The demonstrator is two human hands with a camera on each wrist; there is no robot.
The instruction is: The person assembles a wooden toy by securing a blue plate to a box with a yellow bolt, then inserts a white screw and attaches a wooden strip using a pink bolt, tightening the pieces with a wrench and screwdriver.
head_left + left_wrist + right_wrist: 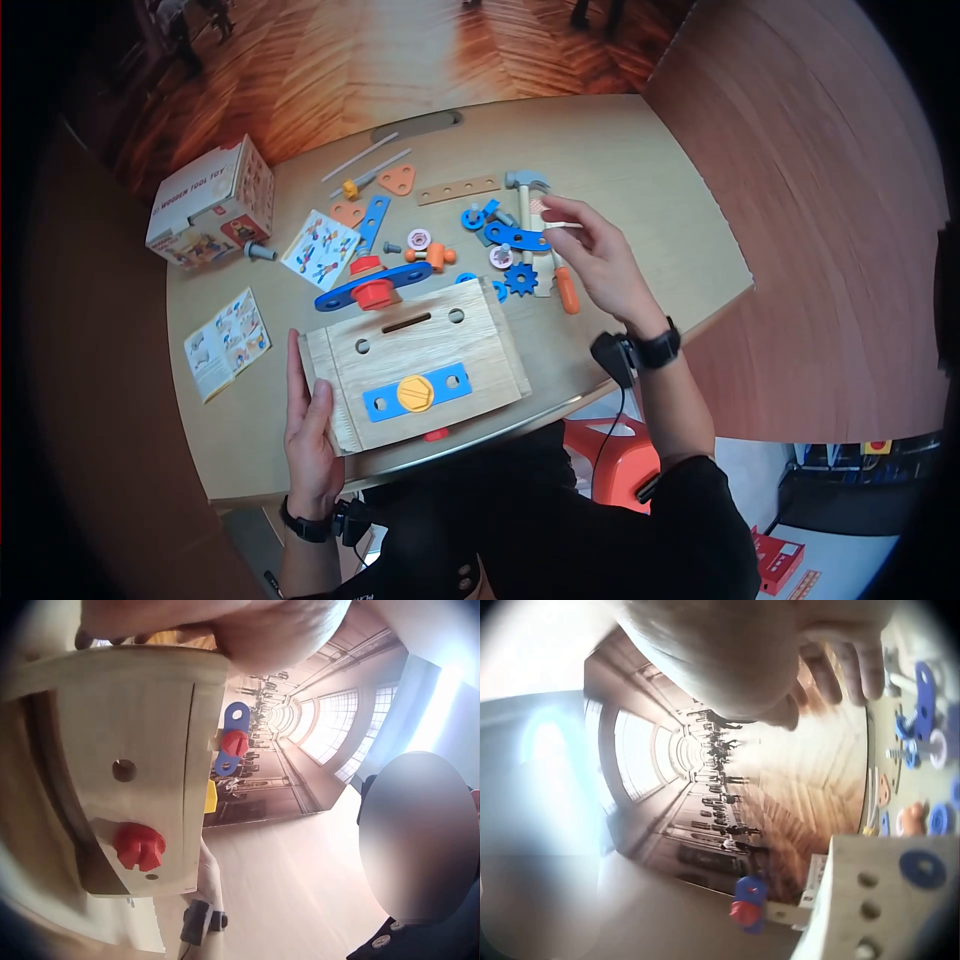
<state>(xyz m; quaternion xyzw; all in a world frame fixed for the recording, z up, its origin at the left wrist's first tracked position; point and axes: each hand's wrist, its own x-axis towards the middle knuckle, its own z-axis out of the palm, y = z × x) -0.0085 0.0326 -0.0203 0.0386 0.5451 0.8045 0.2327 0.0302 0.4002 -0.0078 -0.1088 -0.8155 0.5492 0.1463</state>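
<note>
My left hand [314, 440] grips a wooden toy box [470, 340] by its left end, thumb on the near face. A short blue strip [455, 380] lies against that face under a yellow slotted bolt [415, 393]. On the far side, a longer blue strip [408, 275] carries a red knob [375, 293]. A red slotted knob [140, 847] sticks out of another face in the left wrist view. My right hand [602, 268] is over the loose parts, fingers loosely bent and holding nothing. Nearest to it are a curved blue strip [515, 238] and a toy hammer [524, 184].
On the table are a blue gear [520, 280], an orange-handled tool [567, 290], an orange piece [440, 257], a holed wooden strip [458, 190] and two leaflets [322, 250]. A toy carton [215, 205] stands at far left. The table's edge [560, 405] runs close by me.
</note>
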